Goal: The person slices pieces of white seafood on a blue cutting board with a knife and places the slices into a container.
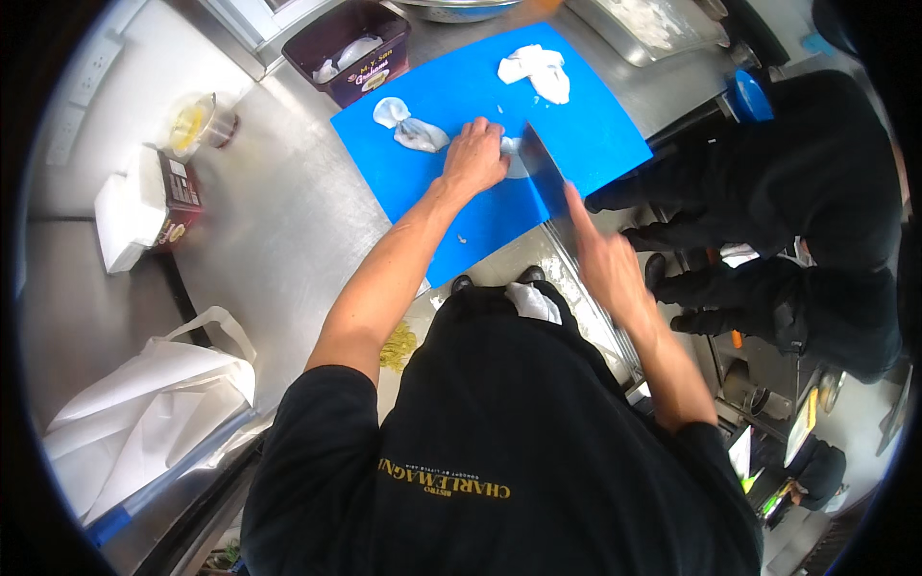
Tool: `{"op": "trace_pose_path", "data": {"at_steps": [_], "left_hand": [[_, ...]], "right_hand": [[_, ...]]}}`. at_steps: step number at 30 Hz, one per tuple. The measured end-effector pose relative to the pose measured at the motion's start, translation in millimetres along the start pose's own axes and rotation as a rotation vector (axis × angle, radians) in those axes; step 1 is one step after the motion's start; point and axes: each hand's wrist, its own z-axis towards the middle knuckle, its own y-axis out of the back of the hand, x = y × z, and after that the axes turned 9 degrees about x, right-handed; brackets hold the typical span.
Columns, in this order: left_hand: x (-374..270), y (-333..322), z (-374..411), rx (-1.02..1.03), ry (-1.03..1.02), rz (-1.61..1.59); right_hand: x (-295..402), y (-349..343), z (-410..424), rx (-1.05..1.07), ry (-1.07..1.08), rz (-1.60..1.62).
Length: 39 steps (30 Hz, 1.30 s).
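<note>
On the blue cutting board (389, 180), my left hand (475, 158) presses with bent fingers on a pale, wet piece of what looks like squid (516, 160). My right hand (609, 266) grips the handle of a wide-bladed knife (545, 169), its blade just right of that piece; the handle is mostly covered by my fingers. Left of my left hand lie a whitish round piece (390, 112) and a longer greyish piece (421, 135), close together. A heap of white pieces (536, 70) sits near the board's far edge, with small scraps beside it.
A dark plastic tub (374, 75) holding white pieces touches the board's far left. Behind are a metal bowl (461, 9) and a steel tray (634, 50). At left stand a clear container (205, 126), a carton with white paper (133, 209) and a white bag (166, 403). People in black (814, 173) stand at right.
</note>
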Motion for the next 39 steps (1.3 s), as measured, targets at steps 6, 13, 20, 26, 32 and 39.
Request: {"op": "trace_pose_path", "data": {"at_steps": [6, 13, 20, 26, 32, 39], "left_hand": [[-12.0, 4.4, 34.7, 0.500, 0.086, -0.041], [-11.9, -17.5, 25.1, 0.092, -0.055, -0.211], [-5.0, 22.4, 116.0, -0.114, 0.038, -0.229], [13.3, 43.6, 140.0, -0.235, 0.091, -0.233], [111.0, 81.2, 6.1, -0.001, 0.517, 0.266], [135.2, 97.6, 8.7, -0.091, 0.530, -0.213]], "right_hand": [[-71.7, -36.8, -82.7, 0.027, -0.287, 0.930], [-61.8, -79.2, 4.4, -0.043, -0.198, 1.301], [-66.0, -26.8, 64.6, -0.081, -0.043, 1.311], [-118.5, -15.5, 47.3, -0.077, -0.062, 1.159], [-126.3, -76.7, 16.3, -0.058, -0.133, 1.292], [-96.5, -68.0, 18.8, -0.131, -0.117, 1.241]]}}
